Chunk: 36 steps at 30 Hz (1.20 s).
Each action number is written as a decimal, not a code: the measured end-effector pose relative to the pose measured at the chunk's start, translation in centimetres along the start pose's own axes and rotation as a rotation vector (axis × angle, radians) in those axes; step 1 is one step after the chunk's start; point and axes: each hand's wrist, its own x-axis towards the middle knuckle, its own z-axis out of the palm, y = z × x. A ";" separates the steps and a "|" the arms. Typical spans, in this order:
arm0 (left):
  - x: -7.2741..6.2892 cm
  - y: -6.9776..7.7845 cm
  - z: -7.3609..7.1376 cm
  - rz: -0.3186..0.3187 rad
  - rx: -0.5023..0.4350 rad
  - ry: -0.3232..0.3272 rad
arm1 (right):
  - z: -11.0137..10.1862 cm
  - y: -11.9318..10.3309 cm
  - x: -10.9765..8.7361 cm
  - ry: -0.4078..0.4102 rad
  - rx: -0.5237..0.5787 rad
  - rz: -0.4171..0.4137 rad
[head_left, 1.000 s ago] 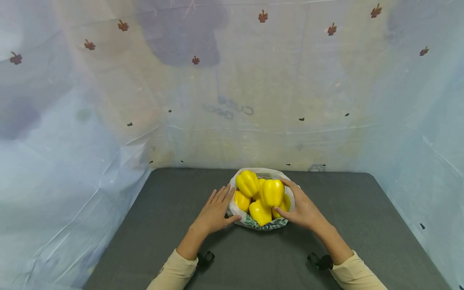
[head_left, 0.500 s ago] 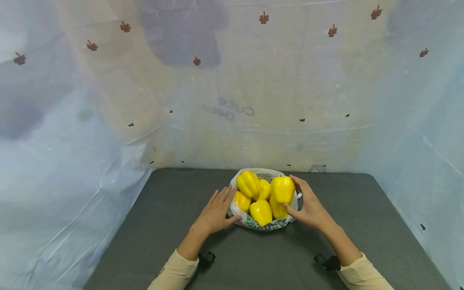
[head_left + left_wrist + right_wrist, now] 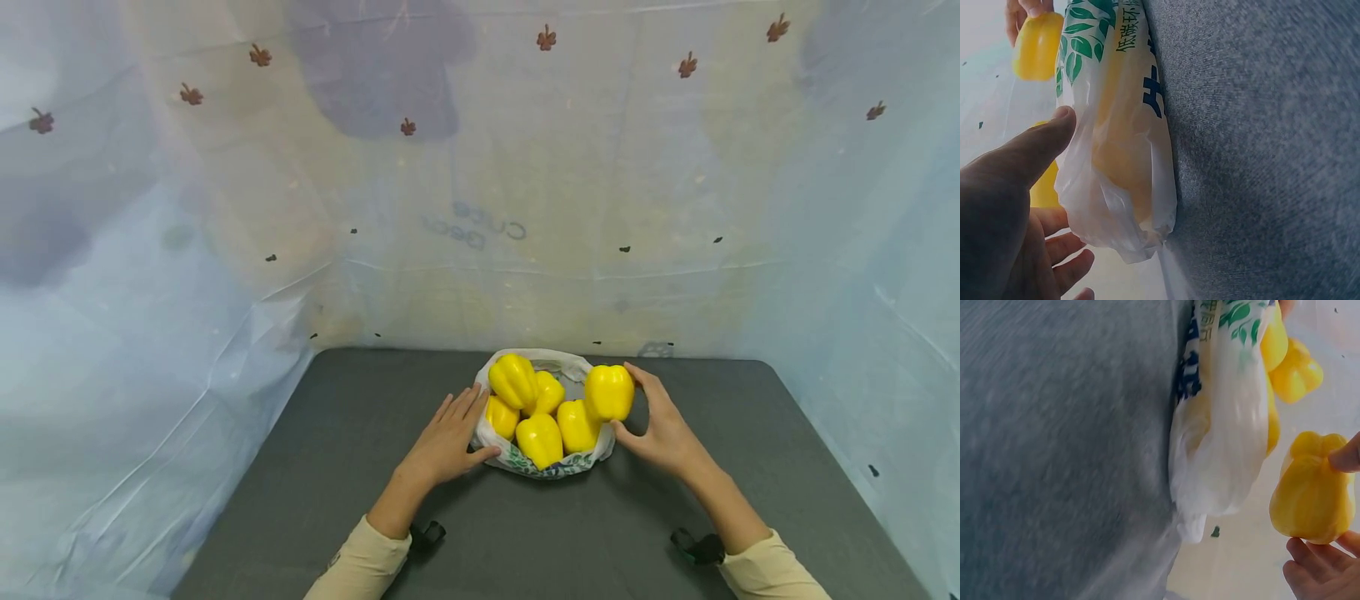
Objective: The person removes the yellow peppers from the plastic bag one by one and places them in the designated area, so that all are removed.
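Note:
My right hand (image 3: 666, 432) pinches a yellow bell pepper (image 3: 609, 392) between thumb and fingers, raised over the right rim of a white plastic bag (image 3: 510, 455). In the right wrist view that held pepper (image 3: 1314, 497) hangs apart from the bag's side. Several more yellow bell peppers, one of them a front pepper (image 3: 539, 440), lie in the open bag. My left hand (image 3: 447, 437) rests at the bag's left side with its fingers extended. The left wrist view shows the thumb against the bag wall (image 3: 1129, 162), which carries green leaves and dark lettering.
The bag stands on a dark grey table (image 3: 345, 500), near its back edge. Behind and beside the table hangs a pale plastic sheet (image 3: 570, 183) printed with small brown leaf shapes. Black straps (image 3: 427, 536) sit at both wrists.
My right hand has carried the bell pepper to the right, from above the other peppers to the bag's right rim. The left hand stays in place at the bag's left side.

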 end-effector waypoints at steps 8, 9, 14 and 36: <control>0.0 -0.1 0.1 -0.004 0.005 -0.004 | -0.9 1.3 -0.4 -0.016 -0.019 0.058; 0.0 -0.1 0.1 -0.004 0.006 -0.004 | -1.0 1.5 -0.4 -0.019 -0.019 0.067; 0.0 -0.2 0.3 0.002 0.005 0.000 | -1.5 2.5 -0.6 -0.039 -0.026 0.117; 0.0 -0.1 0.0 0.012 -0.003 -0.002 | -2.7 7.0 -1.0 -0.115 -0.050 0.240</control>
